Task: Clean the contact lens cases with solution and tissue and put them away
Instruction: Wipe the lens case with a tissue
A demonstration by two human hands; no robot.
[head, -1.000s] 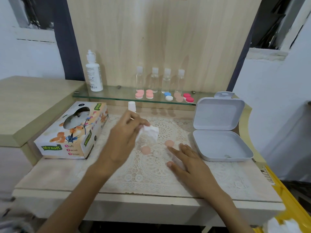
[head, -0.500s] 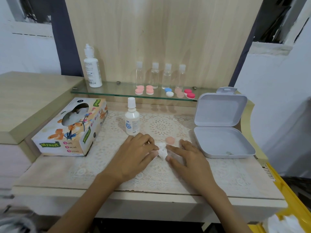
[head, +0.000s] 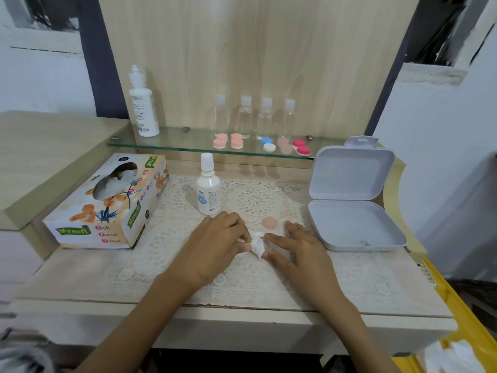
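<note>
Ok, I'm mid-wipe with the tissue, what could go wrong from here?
The loose peach cap lies on the lace mat just beyond the fingers of the right hand; a sweep could flick it away. The small solution bottle stands upright close behind the left hand, which pinches the tissue; lifting that hand forward might tip it.

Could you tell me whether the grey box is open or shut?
Open: the grey box has its lid standing upright behind the base.

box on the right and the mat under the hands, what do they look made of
Box: likely moulded plastic, matte pale grey; rounded corners, one-piece hinged lid. Mat: looks like cream lace or crochet, with openwork holes; could be vinyl imitation.
</note>
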